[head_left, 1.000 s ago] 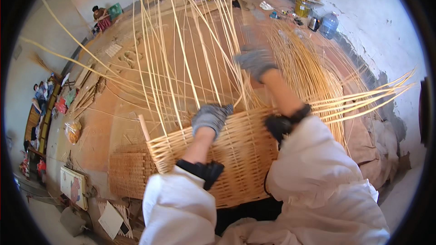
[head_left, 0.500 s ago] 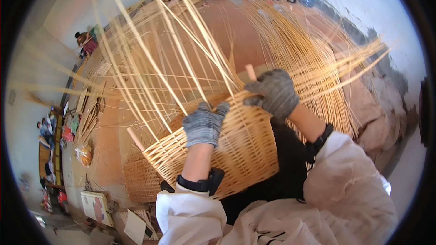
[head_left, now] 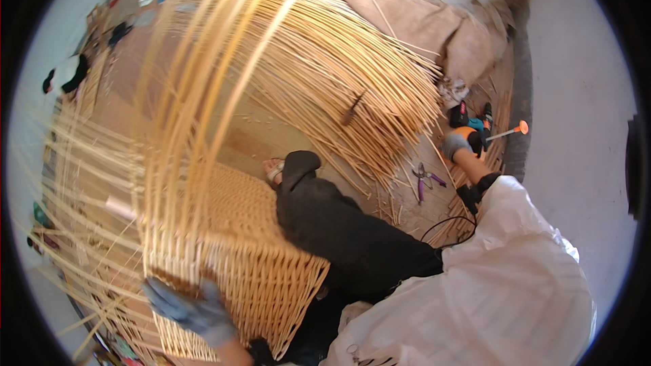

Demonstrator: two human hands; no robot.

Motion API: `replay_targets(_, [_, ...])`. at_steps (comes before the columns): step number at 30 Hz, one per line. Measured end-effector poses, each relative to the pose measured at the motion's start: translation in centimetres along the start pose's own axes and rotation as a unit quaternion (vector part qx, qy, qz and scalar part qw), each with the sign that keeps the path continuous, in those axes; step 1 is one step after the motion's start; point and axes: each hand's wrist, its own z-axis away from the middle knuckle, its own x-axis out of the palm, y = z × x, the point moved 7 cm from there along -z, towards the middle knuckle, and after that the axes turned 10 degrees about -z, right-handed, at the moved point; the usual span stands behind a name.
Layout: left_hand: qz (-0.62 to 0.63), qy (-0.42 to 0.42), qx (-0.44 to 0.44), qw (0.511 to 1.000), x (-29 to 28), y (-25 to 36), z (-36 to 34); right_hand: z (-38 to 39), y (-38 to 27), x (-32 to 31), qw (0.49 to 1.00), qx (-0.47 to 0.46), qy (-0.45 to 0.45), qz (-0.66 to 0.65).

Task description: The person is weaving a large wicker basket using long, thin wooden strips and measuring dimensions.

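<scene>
A half-woven wicker basket lies tilted at the lower left, against my legs, with long stakes fanning up from its rim. My left hand, in a grey glove, lies on its woven side with fingers stretched out and thumb apart. Far to the right, my gloved right hand reaches down to the floor beside an orange and black tool. Its fingers are mostly hidden, so I cannot tell whether they grip it. Close by lie a teal and black power drill and a rod with an orange end.
A large bundle of willow rods spreads over the floor ahead, with a small dark-bladed tool on top. Purple-handled pliers lie near my leg. Brown cloth is heaped beside the wall. Another person sits at the far left.
My view has swung right. My right hand has left the basket rim and gone down to the tools on the floor. The left hand stays on the basket, its fingers now spread.
</scene>
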Motion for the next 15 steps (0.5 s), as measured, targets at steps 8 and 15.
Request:
replay_targets(8, [0.011,-0.06,0.073,0.995,-1.5,8.2,9.0,8.2,5.0,24.7,0.913,0.103,-0.345,-0.192])
replay_targets(15, [-0.028,-0.059,0.06,0.996,-2.5,7.8,9.2,23.3,3.6,32.8,0.864,0.062,-0.367,-0.34])
